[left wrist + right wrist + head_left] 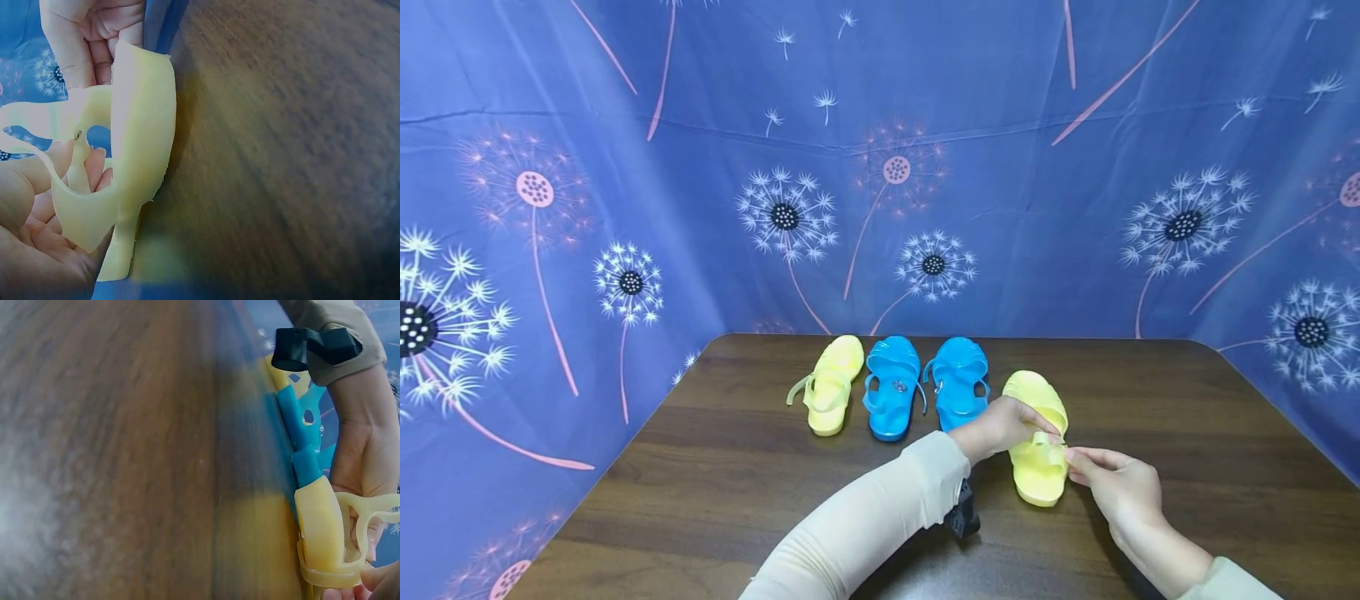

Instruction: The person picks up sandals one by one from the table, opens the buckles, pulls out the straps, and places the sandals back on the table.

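Both hands are at the strap of a yellow sandal [1041, 486], which stands on the table with its heel towards me. My left hand [1000, 427] reaches over from the left and pinches the ankle strap [78, 134] between thumb and fingers. On the right side, my right hand [1116, 483] pinches the strap with thumb and forefinger, close to the left fingertips. The left wrist view shows the sandal side-on, the strap with a small hole near the left thumb. Fingers partly hide the fastening.
Two blue sandals [891, 425] [958, 362] stand side by side left of the held one, the nearer partly behind the left hand. A second yellow sandal [827, 421] stands at the far left, its strap loose. The brown table [722, 500] backs onto a blue dandelion-print cloth [1037, 208].
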Demonstrator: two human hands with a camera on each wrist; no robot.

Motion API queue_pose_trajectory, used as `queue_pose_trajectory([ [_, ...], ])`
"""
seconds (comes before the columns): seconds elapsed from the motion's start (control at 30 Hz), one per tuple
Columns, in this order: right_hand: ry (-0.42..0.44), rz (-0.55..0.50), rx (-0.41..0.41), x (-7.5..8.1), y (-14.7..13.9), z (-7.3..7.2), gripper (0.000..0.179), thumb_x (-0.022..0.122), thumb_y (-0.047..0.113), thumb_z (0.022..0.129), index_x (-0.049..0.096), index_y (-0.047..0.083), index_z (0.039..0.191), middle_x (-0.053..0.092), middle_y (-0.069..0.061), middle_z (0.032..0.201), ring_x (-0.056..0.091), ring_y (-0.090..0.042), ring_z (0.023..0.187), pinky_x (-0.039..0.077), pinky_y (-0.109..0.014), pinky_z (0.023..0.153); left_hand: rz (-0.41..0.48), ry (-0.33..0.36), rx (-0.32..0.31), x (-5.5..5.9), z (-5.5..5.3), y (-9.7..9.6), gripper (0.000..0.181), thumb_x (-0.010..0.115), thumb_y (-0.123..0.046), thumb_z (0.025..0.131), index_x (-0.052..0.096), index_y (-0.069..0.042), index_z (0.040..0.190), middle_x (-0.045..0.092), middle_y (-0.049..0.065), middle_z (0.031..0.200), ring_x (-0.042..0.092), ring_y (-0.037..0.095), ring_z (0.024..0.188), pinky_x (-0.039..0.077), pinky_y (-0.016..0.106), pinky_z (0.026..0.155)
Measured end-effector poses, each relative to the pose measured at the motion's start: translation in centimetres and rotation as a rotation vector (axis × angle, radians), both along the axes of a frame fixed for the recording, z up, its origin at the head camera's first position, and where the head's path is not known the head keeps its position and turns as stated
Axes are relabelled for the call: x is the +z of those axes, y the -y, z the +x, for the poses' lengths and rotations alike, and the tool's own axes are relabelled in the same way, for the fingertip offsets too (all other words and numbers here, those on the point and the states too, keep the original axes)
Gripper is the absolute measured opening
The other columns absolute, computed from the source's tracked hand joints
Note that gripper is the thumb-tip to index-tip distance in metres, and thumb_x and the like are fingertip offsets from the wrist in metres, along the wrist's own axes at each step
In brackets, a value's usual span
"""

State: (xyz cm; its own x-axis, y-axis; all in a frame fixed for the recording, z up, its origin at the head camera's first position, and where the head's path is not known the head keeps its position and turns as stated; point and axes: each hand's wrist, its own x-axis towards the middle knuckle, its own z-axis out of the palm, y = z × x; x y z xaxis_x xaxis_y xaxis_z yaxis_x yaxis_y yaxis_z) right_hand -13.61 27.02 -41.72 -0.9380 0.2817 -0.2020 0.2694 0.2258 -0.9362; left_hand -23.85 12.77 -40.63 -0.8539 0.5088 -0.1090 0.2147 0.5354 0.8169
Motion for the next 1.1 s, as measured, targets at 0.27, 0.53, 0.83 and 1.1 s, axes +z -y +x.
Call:
queue_pose_trajectory([
  [0.27,-0.048,0.074,0.010,-0.3,0.5,0.0,0.044,0.058,0.017,0.097,0.050,-0.017,0.125,0.065,-0.024,0.114,0.071,-0.010,0.085,0.053,-0.037,0.092,0.003,0.013,-0.005,-0.3,0.0,0.1,0.031,0.061,0.009,0.086,0.080,-0.015,0.092,0.074,-0.009,0.088,0.039,0.002,0.059,0.030,0.015,0.049],
  [0.53,-0.082,0.141,-0.007,-0.5,0.8,-0.4,0.042,0.057,0.019,0.098,0.053,-0.015,0.123,0.061,-0.028,0.117,0.067,-0.003,0.078,0.058,-0.024,0.076,0.042,0.055,-0.007,-0.2,0.2,0.2,0.030,0.059,0.011,0.085,0.079,-0.009,0.093,0.074,-0.004,0.088,0.044,0.005,0.059,0.037,0.014,0.053],
  [0.83,-0.073,0.227,0.072,0.3,-0.1,-0.9,0.043,0.057,0.022,0.098,0.056,-0.014,0.122,0.064,-0.026,0.116,0.069,-0.010,0.076,0.056,-0.039,0.087,0.083,0.068,-0.025,-0.5,-0.1,0.3,0.030,0.058,0.013,0.083,0.078,-0.006,0.095,0.076,-0.001,0.090,0.054,0.000,0.071,0.045,0.013,0.060],
  [1.1,-0.005,0.224,0.120,0.6,-0.9,-1.2,0.046,0.061,0.032,0.096,0.062,-0.008,0.119,0.072,-0.011,0.103,0.070,-0.014,0.079,0.042,-0.064,0.096,0.064,0.078,-0.006,-0.7,0.0,0.3,0.026,0.061,0.009,0.084,0.078,-0.008,0.095,0.075,-0.003,0.091,0.055,0.002,0.071,0.046,0.016,0.062],
])
